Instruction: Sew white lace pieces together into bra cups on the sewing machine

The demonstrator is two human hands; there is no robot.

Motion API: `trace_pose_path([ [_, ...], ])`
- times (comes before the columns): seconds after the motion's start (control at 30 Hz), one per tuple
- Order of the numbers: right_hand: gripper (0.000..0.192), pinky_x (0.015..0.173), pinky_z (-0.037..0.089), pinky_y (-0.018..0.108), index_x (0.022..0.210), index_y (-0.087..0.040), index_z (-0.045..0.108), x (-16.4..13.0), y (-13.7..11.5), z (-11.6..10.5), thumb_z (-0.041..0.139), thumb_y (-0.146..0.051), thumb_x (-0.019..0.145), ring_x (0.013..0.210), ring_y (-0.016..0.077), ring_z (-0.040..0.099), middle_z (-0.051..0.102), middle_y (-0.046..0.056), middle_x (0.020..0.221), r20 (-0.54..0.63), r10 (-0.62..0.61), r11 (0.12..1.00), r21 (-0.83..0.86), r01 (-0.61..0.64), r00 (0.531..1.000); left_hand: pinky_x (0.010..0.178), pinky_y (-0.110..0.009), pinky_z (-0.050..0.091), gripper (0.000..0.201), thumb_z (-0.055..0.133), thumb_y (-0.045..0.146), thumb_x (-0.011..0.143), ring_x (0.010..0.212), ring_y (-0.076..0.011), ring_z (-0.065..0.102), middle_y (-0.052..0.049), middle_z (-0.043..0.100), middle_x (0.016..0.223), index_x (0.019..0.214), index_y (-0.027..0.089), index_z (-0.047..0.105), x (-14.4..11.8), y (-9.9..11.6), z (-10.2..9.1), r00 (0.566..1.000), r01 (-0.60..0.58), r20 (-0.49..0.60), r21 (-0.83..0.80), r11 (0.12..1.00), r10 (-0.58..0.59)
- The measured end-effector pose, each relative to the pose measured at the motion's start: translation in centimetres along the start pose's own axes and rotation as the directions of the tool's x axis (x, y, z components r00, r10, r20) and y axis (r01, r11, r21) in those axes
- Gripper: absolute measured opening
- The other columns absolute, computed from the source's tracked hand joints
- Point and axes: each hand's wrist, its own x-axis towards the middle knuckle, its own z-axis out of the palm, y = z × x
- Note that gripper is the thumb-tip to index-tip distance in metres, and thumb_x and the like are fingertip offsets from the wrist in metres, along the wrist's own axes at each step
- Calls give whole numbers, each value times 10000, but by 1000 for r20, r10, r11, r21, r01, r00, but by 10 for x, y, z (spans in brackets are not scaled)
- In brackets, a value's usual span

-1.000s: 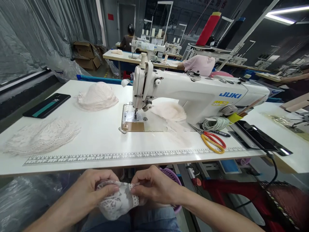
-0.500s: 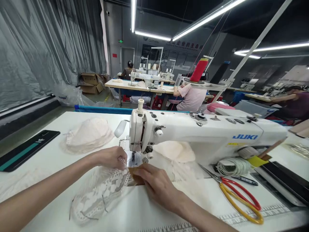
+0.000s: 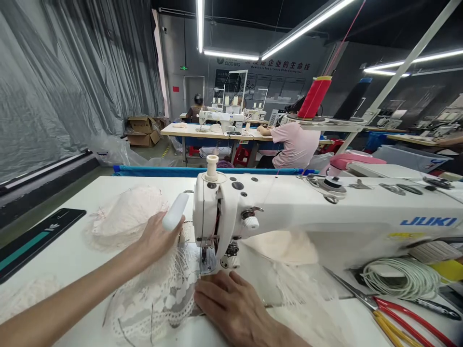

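White lace fabric with scalloped edges lies in front of and left of the presser foot of a white sewing machine. My left hand is beside the needle area, its fingers closed on the lace's far end; a white paddle-shaped piece covers part of them. My right hand presses down just before the presser foot, fingers bent and close together on the lace edge. Beneath its fingertips shows a thin brown edge. The thumb is hard to make out. Dark thread ends lie on the lace.
A pile of pale lace-trimmed cups and a black-and-green case are at left. Another pale cup lies under the machine arm. Scissors and coiled cord sit at right. A person in pink works ahead.
My left hand has moved farther back beside the machine head, drawing lace along. My right hand has come closer to the presser foot and lies flatter. The view has shifted nearer the machine.
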Motion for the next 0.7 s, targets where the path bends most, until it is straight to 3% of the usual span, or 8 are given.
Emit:
trace_pose_path([
  [0.1,198,621,390,295,1030,-166,559,2,-2,-2,416,-156,895,814,187,533,652,77,1006,16,6,1000,0,-6,1000,692,-332,369,228,409,190,857,792,-233,542,-61,622,784,765,184,617,-31,7,22,992,-101,-64,119,988,109],
  [0.13,196,616,390,294,1028,-163,559,2,-2,-3,423,-146,888,810,185,533,653,77,999,25,8,1000,0,-8,1000,721,-351,363,243,391,147,856,787,-226,542,-58,619,803,769,187,615,-41,9,31,970,-211,-70,240,948,233],
  [0.17,200,618,392,294,1028,-162,559,3,-3,-6,424,-132,884,810,182,533,653,76,990,34,10,1000,3,-10,999,720,-356,363,249,388,120,857,765,-214,546,-52,618,813,772,189,612,-49,10,39,948,-295,-19,317,902,317],
  [0.23,215,651,402,297,1039,-162,560,2,-2,-12,415,-115,886,840,182,535,648,75,999,50,12,1000,20,-13,999,724,-356,368,257,384,80,861,760,-198,564,-36,621,822,772,190,599,-62,11,52,924,-354,21,430,830,383],
  [0.37,255,683,383,312,1101,-185,547,-3,1,-23,411,-120,895,927,193,526,624,68,1073,80,-12,998,60,7,997,829,-400,347,185,426,118,865,880,-222,585,-47,636,962,912,190,590,-69,9,59,925,-324,-2,518,792,380],
  [0.47,233,643,358,306,1076,-189,560,-7,3,-23,426,-128,896,935,194,520,631,57,1007,95,-16,999,48,11,995,871,-444,297,161,471,186,861,925,-262,582,-70,631,1034,975,183,584,-66,4,60,925,-317,-19,516,796,381],
  [0.7,216,645,380,298,1038,-149,577,-6,2,-22,405,-116,910,954,186,520,625,75,1025,121,-19,999,37,14,992,851,-414,276,184,475,188,854,898,-247,591,-57,637,1024,1016,208,560,-64,-3,63,910,-320,-70,508,799,409],
])
